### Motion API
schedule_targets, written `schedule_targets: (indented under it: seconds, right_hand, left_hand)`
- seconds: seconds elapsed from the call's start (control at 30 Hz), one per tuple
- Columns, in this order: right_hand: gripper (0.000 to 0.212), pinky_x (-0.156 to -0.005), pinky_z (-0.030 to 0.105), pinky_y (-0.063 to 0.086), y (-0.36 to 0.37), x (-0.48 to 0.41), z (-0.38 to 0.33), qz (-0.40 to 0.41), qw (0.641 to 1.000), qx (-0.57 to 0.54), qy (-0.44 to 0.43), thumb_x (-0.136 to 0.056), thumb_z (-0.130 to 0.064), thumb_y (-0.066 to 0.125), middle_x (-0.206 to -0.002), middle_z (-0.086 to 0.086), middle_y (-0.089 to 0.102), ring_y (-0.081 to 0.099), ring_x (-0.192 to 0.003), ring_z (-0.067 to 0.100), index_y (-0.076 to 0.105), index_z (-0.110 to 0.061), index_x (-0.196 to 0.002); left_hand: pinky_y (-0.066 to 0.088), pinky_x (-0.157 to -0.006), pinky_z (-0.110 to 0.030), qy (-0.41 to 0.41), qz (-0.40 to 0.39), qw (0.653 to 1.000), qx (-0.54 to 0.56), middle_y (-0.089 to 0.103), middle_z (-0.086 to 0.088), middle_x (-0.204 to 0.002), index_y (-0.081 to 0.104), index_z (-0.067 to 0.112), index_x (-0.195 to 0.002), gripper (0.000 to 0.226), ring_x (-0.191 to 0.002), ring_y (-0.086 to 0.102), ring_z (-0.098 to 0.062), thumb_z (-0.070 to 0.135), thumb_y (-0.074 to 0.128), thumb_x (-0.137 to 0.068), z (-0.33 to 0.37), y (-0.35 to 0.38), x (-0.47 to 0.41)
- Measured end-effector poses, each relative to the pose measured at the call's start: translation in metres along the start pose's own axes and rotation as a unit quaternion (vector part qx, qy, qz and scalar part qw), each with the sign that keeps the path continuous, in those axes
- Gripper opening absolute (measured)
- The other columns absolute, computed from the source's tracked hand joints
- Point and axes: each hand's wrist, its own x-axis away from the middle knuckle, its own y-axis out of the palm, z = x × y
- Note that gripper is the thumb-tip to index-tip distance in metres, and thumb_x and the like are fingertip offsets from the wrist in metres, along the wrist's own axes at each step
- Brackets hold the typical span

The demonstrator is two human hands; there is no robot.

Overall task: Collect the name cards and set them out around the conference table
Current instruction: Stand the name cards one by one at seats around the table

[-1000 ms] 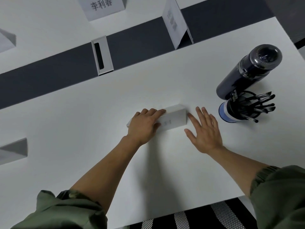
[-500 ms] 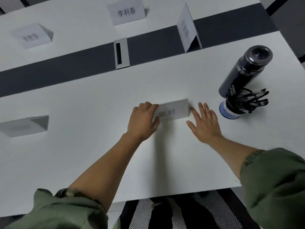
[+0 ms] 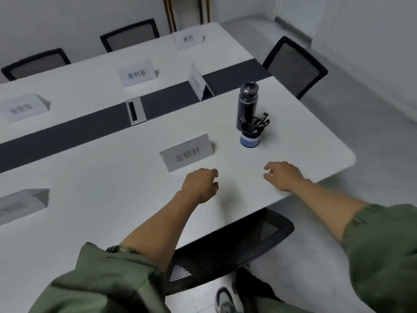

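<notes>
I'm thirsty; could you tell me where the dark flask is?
In the head view, the flask stands right of centre on the table, directly behind the pen pot.

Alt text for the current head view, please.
A white folded name card stands on the white conference table, just beyond the empty left hand and right hand. A dark cylindrical flask and blue-banded pen cup stand right of it.

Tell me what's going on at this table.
A person is working at a white conference table. One name card stands upright right in front of them. The left hand and right hand are near it, loosely curled, holding nothing. Other cards already stand across the table.
</notes>
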Motion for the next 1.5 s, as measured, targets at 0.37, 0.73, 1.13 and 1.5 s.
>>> schedule_targets:
  seconds: [0.37, 0.73, 1.13, 1.5]
  right_hand:
    - [0.03, -0.082, 0.034, 0.05, -0.085, 0.177, 0.187, 0.182, 0.96, -0.069, 0.2, -0.09, -0.033, 0.056, -0.116, 0.008, 0.068, 0.062, -0.102, 0.031, 0.067, -0.02, -0.114]
    - [0.037, -0.09, 0.036, 0.051, -0.131, 0.28, 0.413, 0.203, 0.928, -0.105, 0.294, -0.092, -0.036, 0.057, -0.123, 0.006, 0.065, 0.061, -0.108, 0.027, 0.062, -0.02, -0.125]
    - [0.036, -0.09, 0.038, 0.051, -0.203, 0.233, 0.598, 0.214, 0.927, -0.107, 0.287, -0.093, -0.036, 0.057, -0.116, 0.005, 0.069, 0.061, -0.107, 0.027, 0.063, -0.019, -0.124]
    - [0.038, -0.088, 0.033, 0.048, -0.328, 0.057, 0.722, 0.223, 0.933, -0.094, 0.266, -0.092, -0.039, 0.056, -0.116, 0.001, 0.068, 0.06, -0.109, 0.024, 0.061, -0.022, -0.125]
  left_hand:
    - [0.045, -0.075, -0.033, 0.211, 0.022, 0.976, -0.051, 0.063, -0.009, -0.118, 0.052, 0.018, -0.13, 0.037, -0.103, 0.059, -0.029, 0.031, 0.048, -0.095, 0.211, -0.037, -0.028]
    - [0.045, -0.081, -0.034, 0.311, 0.019, 0.947, -0.079, 0.063, -0.012, -0.116, 0.054, 0.017, -0.126, 0.036, -0.107, 0.058, -0.034, 0.029, 0.048, -0.093, 0.48, -0.014, -0.086]
    - [0.041, -0.079, -0.032, 0.273, 0.004, 0.957, -0.094, 0.06, -0.01, -0.121, 0.053, 0.021, -0.128, 0.036, -0.108, 0.057, -0.031, 0.032, 0.048, -0.094, 0.635, -0.001, -0.2]
    - [0.042, -0.085, -0.033, 0.241, -0.01, 0.968, -0.075, 0.057, -0.01, -0.124, 0.051, 0.022, -0.13, 0.038, -0.114, 0.054, -0.028, 0.033, 0.048, -0.094, 0.733, -0.04, -0.428]
